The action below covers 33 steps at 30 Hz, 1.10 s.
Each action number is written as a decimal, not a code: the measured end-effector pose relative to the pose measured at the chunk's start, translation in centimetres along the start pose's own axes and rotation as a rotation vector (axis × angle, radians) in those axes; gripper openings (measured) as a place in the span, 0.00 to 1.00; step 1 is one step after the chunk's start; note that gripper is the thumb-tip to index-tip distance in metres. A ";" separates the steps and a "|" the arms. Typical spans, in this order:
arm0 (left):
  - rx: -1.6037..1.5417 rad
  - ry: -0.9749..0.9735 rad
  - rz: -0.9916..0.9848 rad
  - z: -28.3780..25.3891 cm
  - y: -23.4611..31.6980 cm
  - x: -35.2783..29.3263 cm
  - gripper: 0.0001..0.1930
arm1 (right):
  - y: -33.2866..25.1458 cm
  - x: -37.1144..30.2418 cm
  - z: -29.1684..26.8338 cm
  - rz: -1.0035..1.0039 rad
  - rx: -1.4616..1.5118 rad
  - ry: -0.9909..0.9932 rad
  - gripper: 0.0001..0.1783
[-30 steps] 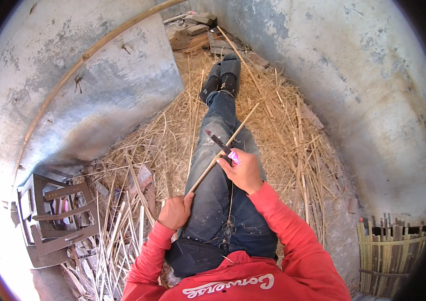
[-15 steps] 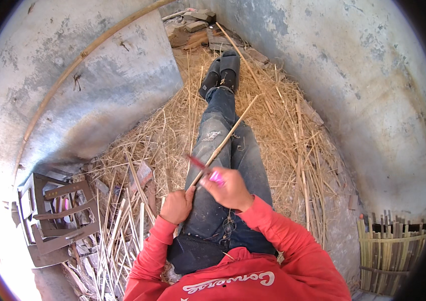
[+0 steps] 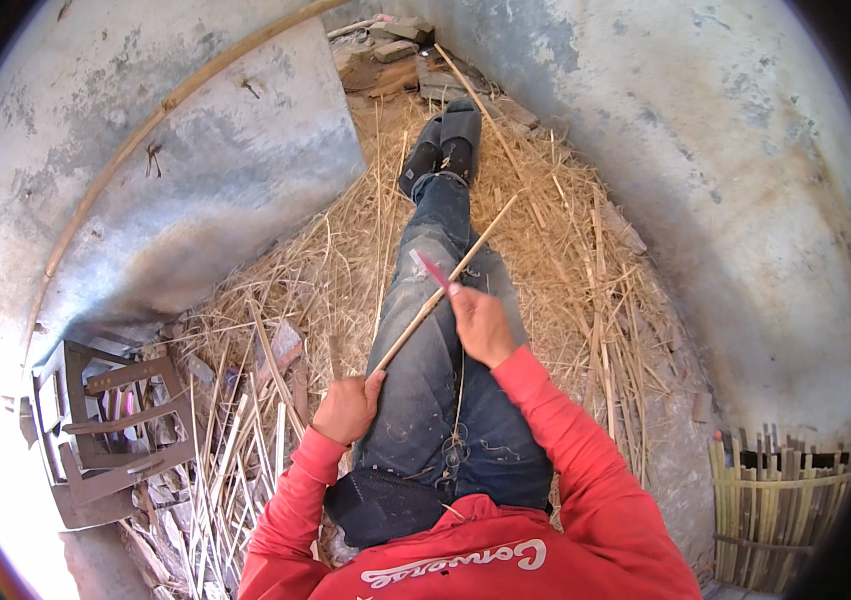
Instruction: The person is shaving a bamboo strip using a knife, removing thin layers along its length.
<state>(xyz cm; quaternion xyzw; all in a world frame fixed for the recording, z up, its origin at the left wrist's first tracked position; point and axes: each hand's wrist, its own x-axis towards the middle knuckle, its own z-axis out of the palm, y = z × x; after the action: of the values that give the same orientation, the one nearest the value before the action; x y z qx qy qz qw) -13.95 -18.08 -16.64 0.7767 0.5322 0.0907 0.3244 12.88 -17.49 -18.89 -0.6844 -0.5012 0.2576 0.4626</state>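
A thin pale cane stick (image 3: pixel 411 331), probably bamboo, slants across my jeans, its far end up and to the right. My left hand (image 3: pixel 347 407) is closed round its near end, above my left thigh. Farther along, my right hand (image 3: pixel 482 325) grips a knife (image 3: pixel 431 268) with a reddish blade. The blade crosses the stick near its middle and points up and left. My fingers cover the knife's handle. A dark cloth (image 3: pixel 385 508) lies over my lap.
My outstretched legs end in dark sandals (image 3: pixel 460 135) on straw and shavings (image 3: pixel 565 250). Split strips (image 3: pixel 245 460) lie at left beside a brown metal frame (image 3: pixel 125 430). A slatted basket (image 3: pixel 780 510) stands at lower right. Weathered walls (image 3: pixel 705 150) flank me; a long curved pole (image 3: pixel 145 130) leans left.
My right hand and the knife have moved up and right along the stick, away from my left hand. My left hand keeps hold of the near end, almost still.
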 end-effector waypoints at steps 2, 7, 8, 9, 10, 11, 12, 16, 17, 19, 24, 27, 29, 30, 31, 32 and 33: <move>0.070 0.041 0.022 0.2 0.1 0.1 0.31 | -0.3 -0.7 1.0 -0.018 0.062 -0.025 0.26; 0.047 0.042 0.069 1.7 -0.8 -0.2 0.30 | 3.4 0.2 0.0 0.032 0.158 -0.237 0.29; 0.055 0.043 0.070 1.4 -0.8 0.0 0.30 | 2.9 0.7 -0.1 0.108 0.314 -0.373 0.31; 0.057 0.047 0.070 1.3 -0.7 -0.1 0.30 | 2.3 0.7 -0.3 0.105 0.316 -0.374 0.31; 0.046 0.064 0.047 1.3 -0.4 -0.3 0.28 | 1.8 0.3 -0.8 0.331 0.447 -0.592 0.30; 0.034 0.087 0.023 1.2 -0.1 -0.3 0.27 | 0.0 0.2 -1.4 0.557 0.573 -0.814 0.30; 0.034 0.088 0.021 1.1 0.2 -0.4 0.27 | -1.6 0.0 -2.0 0.618 0.658 -0.752 0.28; 0.143 0.145 0.005 1.7 0.5 -0.6 0.25 | -0.8 1.0 -3.7 0.431 0.650 -0.322 0.24; 0.196 0.162 0.007 1.8 0.4 -0.6 0.24 | -0.4 0.9 -3.2 0.435 0.653 -0.320 0.24; 0.216 0.169 0.013 2.0 0.3 -0.7 0.24 | 0.2 0.4 -1.9 -0.055 0.323 -0.011 0.17; 0.274 0.175 0.011 2.0 0.4 -0.9 0.22 | -3.6 -0.3 -2.6 0.046 0.100 -0.073 0.11; 0.292 0.193 0.032 2.1 0.1 -0.8 0.22 | -2.9 0.2 -1.7 -0.089 0.098 -0.017 0.11; 0.315 0.214 0.081 2.3 -0.2 -1.0 0.23 | -2.7 0.1 -1.2 -0.094 0.130 -0.008 0.11; 0.316 0.214 0.084 2.3 -0.3 -1.0 0.23 | -2.8 0.1 -1.2 -0.099 0.161 -0.003 0.10; 0.317 0.225 0.091 2.3 -0.3 -0.9 0.23 | -2.8 0.1 -1.2 -0.100 0.162 0.000 0.10; 0.317 0.236 0.096 2.3 -0.3 -0.9 0.23 | -2.9 0.2 -1.3 -0.085 0.155 -0.013 0.10; 0.317 0.237 0.098 2.3 -0.3 -0.9 0.23 | -3.1 0.2 -1.4 -0.070 0.149 -0.026 0.09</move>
<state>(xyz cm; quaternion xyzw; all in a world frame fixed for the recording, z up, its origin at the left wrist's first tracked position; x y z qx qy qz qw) -13.42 -19.77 -18.39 0.8268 0.5360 0.1122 0.1287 12.72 -17.62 -15.47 -0.6269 -0.5101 0.2867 0.5144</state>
